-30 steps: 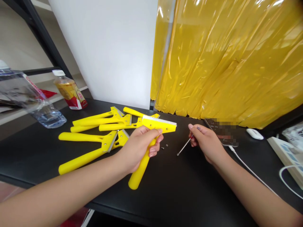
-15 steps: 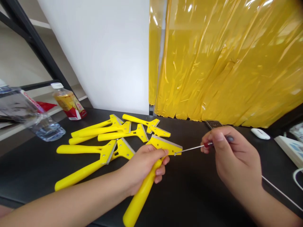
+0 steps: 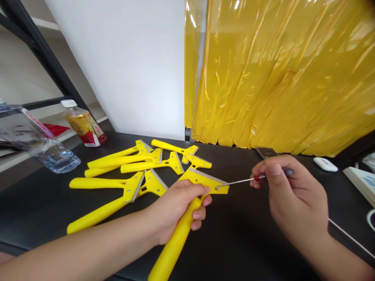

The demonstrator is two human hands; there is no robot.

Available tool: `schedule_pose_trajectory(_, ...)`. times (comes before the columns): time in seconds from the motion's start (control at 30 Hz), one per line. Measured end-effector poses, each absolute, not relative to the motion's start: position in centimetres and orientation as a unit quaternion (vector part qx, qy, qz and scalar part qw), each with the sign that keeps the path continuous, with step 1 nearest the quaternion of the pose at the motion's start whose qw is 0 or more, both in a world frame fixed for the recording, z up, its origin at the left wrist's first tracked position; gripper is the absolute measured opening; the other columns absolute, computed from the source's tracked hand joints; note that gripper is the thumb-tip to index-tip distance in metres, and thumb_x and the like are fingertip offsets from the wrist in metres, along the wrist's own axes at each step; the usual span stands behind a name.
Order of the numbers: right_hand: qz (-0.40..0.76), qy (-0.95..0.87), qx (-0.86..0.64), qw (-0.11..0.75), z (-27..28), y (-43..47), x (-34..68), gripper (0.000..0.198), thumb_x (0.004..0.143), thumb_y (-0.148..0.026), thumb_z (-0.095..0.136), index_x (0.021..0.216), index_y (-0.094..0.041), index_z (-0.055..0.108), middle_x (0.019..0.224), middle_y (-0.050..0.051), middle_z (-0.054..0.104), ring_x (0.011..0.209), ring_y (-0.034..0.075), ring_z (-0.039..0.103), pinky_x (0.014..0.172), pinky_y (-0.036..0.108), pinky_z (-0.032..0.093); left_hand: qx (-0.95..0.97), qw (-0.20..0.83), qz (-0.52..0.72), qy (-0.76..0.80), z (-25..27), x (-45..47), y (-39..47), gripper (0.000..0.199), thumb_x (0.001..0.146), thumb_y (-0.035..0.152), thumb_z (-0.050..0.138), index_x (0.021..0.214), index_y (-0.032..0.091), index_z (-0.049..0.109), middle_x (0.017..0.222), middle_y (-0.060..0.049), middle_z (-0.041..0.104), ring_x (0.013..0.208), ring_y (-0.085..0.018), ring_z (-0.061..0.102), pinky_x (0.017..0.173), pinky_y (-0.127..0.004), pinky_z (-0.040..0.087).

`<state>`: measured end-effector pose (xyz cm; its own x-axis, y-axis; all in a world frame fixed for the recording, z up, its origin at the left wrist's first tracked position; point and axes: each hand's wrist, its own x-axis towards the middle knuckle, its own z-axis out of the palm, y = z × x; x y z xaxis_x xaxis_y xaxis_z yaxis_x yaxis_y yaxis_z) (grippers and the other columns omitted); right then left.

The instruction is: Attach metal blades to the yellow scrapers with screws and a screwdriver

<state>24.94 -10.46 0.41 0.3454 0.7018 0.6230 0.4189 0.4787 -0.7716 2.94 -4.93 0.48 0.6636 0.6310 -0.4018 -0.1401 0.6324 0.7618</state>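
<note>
My left hand [image 3: 184, 203] is closed round the neck of a yellow scraper [image 3: 175, 242], its thumb pressed on the yellow head. A metal blade edge runs along the top of that head. Between the thumb and fingers of my right hand [image 3: 290, 191] is a small screwdriver [image 3: 238, 182] with a red collar and grey end. Its tip meets the scraper head at a small screw [image 3: 217, 188] near the right end. Several more yellow scrapers [image 3: 96, 183] lie to the left on the black table, some overlapping, blades towards the right.
A clear plastic bottle [image 3: 58, 158] and a drink bottle with a white cap [image 3: 84, 125] stand at the left. Behind my right hand lie a dark remote [image 3: 266, 153] and a white case [image 3: 325, 164]. Yellow film [image 3: 263, 78] covers the back panel. A white cable [image 3: 351, 238] runs at right.
The screwdriver's tip has shifted slightly up, from near the lower edge of the scraper head onto the screw. The head has tilted a little to the right, and both hands keep their grips.
</note>
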Motion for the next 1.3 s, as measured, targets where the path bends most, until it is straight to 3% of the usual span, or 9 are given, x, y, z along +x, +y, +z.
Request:
schedule_pose_trajectory(0.67,0.108,-0.599,-0.495,0.62,0.2,-10.8,25.1,0.016,0.104,-0.032,0.063,0.09,-0.025,0.066,0.08,-0.001,0.066,0.069,0.013,0.06,0.065,0.028,0.05,0.382,0.828,0.238,0.334,0.5,3.0,-4.9,0.021,0.093,0.024,0.064,0.074,0.015,0.058,0.071,0.002,0.057,0.043,-0.005,0.044,0.038,-0.019,0.04)
schedule_pose_trajectory(0.83,0.064,-0.632,-0.503,0.586,0.2,-11.4,25.2,0.01,0.103,-0.029,0.064,0.093,-0.025,0.065,0.082,-0.001,0.066,0.07,0.013,0.06,0.065,0.028,0.048,0.427,0.799,0.253,0.339,0.5,3.2,-5.2,0.026,0.093,0.027,0.067,0.071,0.014,0.06,0.067,0.002,0.056,0.041,-0.006,0.044,0.038,-0.02,0.044)
schedule_pose_trajectory(1.03,0.003,-0.704,-0.477,0.527,1.4,-12.3,25.1,0.006,0.101,-0.022,0.063,0.096,-0.024,0.061,0.083,-0.001,0.067,0.066,0.012,0.06,0.061,0.028,0.047,0.482,0.76,0.26,0.35,0.6,3.1,-5.2,0.033,0.094,0.034,0.065,0.067,0.015,0.06,0.048,0.004,0.045,0.039,-0.008,0.044,0.04,-0.02,0.045)
schedule_pose_trajectory(1.3,-0.07,-0.778,-0.451,0.43,3.6,-13.0,24.0,0.009,0.1,-0.021,0.061,0.093,-0.023,0.058,0.07,-0.001,0.064,0.055,0.013,0.058,0.055,0.028,0.048,0.521,0.731,0.252,0.361,0.6,3.1,-5.1,0.034,0.092,0.039,0.064,0.068,0.017,0.059,0.048,0.002,0.051,0.04,-0.01,0.049,0.043,-0.021,0.047)
